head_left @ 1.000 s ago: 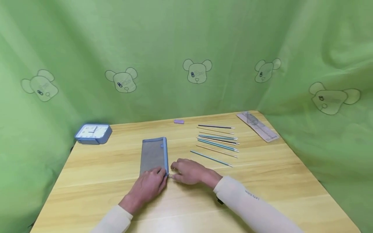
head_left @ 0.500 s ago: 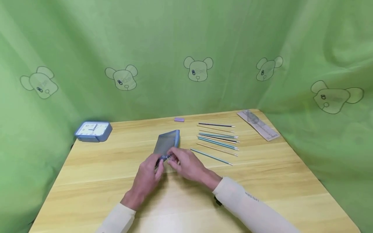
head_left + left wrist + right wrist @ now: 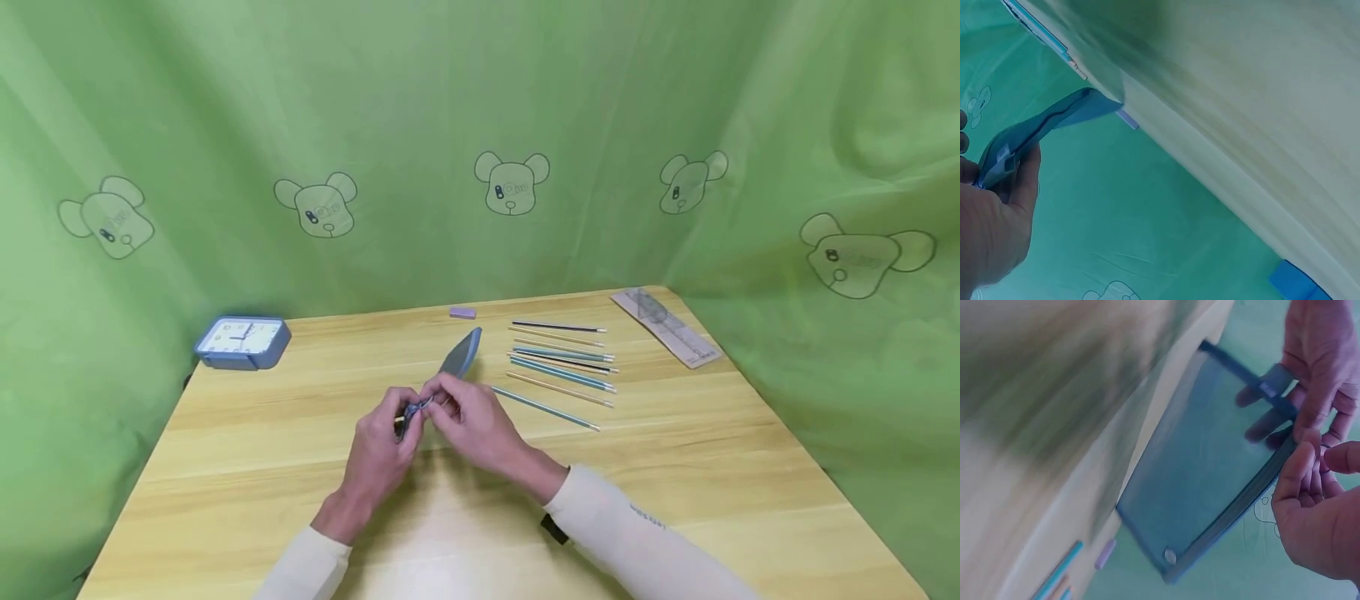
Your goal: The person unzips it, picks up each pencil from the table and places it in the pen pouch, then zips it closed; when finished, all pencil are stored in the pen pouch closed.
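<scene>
A translucent pencil case with a blue zip edge is lifted and tilted, its far end pointing away to the right. My left hand grips its near end; in the right wrist view, fingers of the left hand show through the sheer side. At the near zip corner, my right hand pinches a small zipper pull with a thin pale loop, mostly covered by the fingertips. Seen from the right wrist, the pencil case hangs flat, with the right hand at its zip corner.
Several pencils lie spread right of the hands. Behind them are a purple eraser and, at the right, a clear ruler set. A blue clock stands at the back left. Green curtain surrounds the wooden table.
The pencil case lay flat on the table, then was raised and turned on edge, its far end swinging right. My right hand has moved up and left against the left hand at the zip corner.
</scene>
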Tool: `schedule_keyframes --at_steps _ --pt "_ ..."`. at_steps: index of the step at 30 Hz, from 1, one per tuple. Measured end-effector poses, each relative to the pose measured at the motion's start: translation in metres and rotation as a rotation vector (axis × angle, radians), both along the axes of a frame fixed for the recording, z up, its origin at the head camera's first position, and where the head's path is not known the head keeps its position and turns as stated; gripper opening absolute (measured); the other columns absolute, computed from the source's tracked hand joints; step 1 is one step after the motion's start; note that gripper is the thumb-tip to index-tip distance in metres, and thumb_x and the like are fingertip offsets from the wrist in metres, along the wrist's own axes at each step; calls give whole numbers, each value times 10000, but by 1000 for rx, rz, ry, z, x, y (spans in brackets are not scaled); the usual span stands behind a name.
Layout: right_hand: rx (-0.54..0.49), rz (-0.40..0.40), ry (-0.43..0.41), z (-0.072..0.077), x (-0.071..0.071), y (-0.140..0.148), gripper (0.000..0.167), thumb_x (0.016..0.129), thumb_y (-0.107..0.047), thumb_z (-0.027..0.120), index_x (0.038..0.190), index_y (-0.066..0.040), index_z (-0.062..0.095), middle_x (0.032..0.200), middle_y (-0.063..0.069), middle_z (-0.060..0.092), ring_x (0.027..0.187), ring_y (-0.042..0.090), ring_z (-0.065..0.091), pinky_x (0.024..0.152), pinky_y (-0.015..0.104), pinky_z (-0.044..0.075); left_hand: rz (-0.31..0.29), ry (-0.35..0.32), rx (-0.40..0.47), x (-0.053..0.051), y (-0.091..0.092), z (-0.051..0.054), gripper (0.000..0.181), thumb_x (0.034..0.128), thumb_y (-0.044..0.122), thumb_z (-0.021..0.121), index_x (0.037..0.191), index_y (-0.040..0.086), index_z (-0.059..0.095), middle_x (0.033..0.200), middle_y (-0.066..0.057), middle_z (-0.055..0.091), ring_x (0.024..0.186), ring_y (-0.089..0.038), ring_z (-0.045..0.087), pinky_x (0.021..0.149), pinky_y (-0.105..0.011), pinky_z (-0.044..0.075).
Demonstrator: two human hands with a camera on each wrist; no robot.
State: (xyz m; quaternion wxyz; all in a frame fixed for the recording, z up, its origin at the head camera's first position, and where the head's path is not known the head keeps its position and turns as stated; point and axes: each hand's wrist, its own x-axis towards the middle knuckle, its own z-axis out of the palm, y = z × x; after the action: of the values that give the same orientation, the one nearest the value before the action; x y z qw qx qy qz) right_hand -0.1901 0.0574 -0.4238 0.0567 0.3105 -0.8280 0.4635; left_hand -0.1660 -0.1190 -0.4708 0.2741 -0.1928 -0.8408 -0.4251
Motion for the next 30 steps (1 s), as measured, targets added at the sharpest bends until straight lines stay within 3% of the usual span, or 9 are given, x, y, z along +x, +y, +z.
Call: schedule_keyframes --at_steps 3,7,14,18,22,30 --pt "-34 -4 -115 1 3 -1 96 1022 -92 670 1076 -94 749 875 26 724 729 89 611 655 214 559 -13 -37 29 1 -1 -1 190 963 -48 733 1112 -5 624 1039 -216 791 987 -393 809 799 -326 673" --pt "-47 -42 -153 -4 2 -4 46 1016 -121 711 1019 -88 745 873 34 730 749 100 637 683 207 578 -26 -87 69 2 -5 -2 173 965 -48 735 1093 -4 628 1038 -204 795 999 -397 808 800 -336 674" --pt "-13 -112 -56 -12 0 -12 157 960 13 737 1113 -22 741 848 57 737 705 51 614 648 188 582 -51 -133 80 2 -15 -1 190 928 -65 773 1040 10 640 1019 -180 802 1015 -379 809 798 -349 679" --pt "9 -113 -47 -12 -1 -17 86 961 -1 702 1023 -39 747 823 41 717 703 46 601 642 184 577 -72 -148 96 1 -20 -2 202 909 -94 776 1032 -7 641 1035 -205 799 1028 -391 805 799 -339 676" --pt "16 -99 -37 -13 0 -20 38 977 -20 689 992 -40 718 830 27 701 711 33 584 635 177 569 -72 -164 105 -1 -25 -4 214 903 -100 780 1029 2 640 1047 -200 800 1037 -387 803 809 -340 674" --pt "50 -35 110 -20 -1 -23 87 968 15 658 1021 -37 703 811 15 662 707 44 555 615 154 530 -87 -134 84 -2 -34 -6 228 891 -114 786 1016 17 647 1028 -181 801 1017 -376 809 795 -333 674"
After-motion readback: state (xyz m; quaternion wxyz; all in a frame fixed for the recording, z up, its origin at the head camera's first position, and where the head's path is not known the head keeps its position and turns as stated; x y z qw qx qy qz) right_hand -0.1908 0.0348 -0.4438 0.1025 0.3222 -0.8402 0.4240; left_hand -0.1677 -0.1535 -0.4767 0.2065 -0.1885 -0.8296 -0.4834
